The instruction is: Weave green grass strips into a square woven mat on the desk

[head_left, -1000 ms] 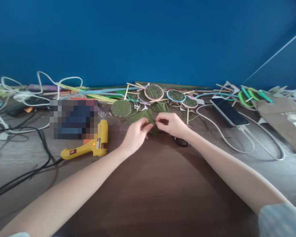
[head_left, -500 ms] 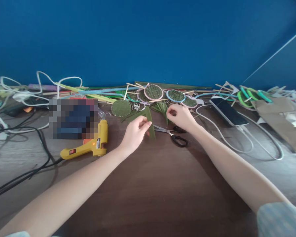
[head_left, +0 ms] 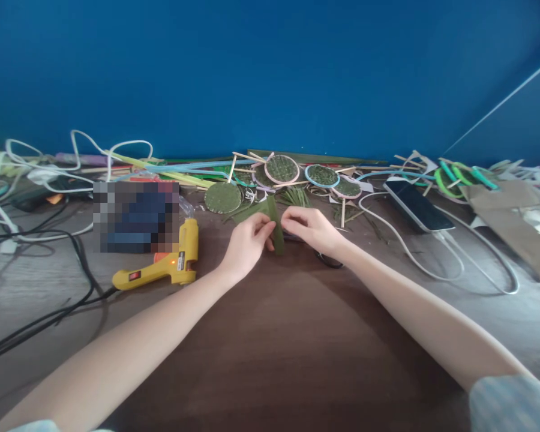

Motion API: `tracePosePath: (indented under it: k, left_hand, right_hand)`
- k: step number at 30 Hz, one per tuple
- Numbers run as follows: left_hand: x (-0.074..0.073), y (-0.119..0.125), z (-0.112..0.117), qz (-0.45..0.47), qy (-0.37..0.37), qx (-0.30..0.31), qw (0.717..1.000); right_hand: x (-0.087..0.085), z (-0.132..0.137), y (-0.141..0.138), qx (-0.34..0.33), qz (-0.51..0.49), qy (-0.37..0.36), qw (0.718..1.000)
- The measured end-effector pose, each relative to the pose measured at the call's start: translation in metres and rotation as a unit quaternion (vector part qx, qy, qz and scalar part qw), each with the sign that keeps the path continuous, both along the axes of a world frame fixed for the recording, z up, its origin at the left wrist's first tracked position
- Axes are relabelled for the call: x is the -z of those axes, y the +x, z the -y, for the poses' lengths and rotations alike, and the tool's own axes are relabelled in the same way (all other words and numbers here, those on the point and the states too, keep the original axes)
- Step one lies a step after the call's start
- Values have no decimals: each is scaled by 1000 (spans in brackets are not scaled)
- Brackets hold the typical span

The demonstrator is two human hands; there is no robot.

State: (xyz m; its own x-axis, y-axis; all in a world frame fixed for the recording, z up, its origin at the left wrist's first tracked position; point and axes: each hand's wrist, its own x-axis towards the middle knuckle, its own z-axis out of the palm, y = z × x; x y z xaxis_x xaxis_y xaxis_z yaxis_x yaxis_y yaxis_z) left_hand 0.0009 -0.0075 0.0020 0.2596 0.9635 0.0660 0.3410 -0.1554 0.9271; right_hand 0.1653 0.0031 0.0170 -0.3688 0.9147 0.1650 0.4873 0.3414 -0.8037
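Observation:
My left hand (head_left: pixel 251 243) pinches a flat green leaf strip (head_left: pixel 276 231) between thumb and fingers, and the strip stands upright past the fingertips. My right hand (head_left: pixel 312 229) is closed in a pinch at the strip's right edge; whether its fingers touch the strip or hold something thin cannot be made out. Beneath the right hand lie scissors, mostly hidden, with part of a black handle (head_left: pixel 329 261) showing. Behind the hands are a bundle of cut green leaf strips (head_left: pixel 296 197) and a round green woven disc (head_left: pixel 223 198).
A yellow glue gun (head_left: pixel 175 264) with an orange light lies on the left, near black cables. Small round fans with pink (head_left: pixel 281 169) and blue (head_left: pixel 322 176) rims lie along the back. To the right are a phone (head_left: pixel 417 205), a white cable and brown cardboard (head_left: pixel 513 222).
My right hand has moved left and slightly down to the leaf strip, covering most of the scissors. A small stick beneath a fan now shows. My left hand stays nearly still.

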Motion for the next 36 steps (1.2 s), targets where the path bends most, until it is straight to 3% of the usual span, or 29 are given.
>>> tracePosePath:
  k: [3, 15, 26, 33, 36]
  left_hand:
    - [1, -1, 0, -10, 8, 3, 1000]
    - [-1, 1, 4, -10, 33, 28, 999]
    - [0, 0, 3, 1, 21, 0, 1000]
    - [0, 0, 2, 13, 2, -17, 1000]
    - [0, 0, 2, 18, -1, -16, 1000]
  right_hand:
    - [3, 2, -4, -24, 1, 7, 1000]
    - [7, 2, -2, -17, 10, 65, 998]
    - [12, -25, 30, 91, 58, 114, 988]
    - [17, -31, 42, 143, 184, 169, 958]
    - [17, -31, 42, 175, 191, 178, 949]
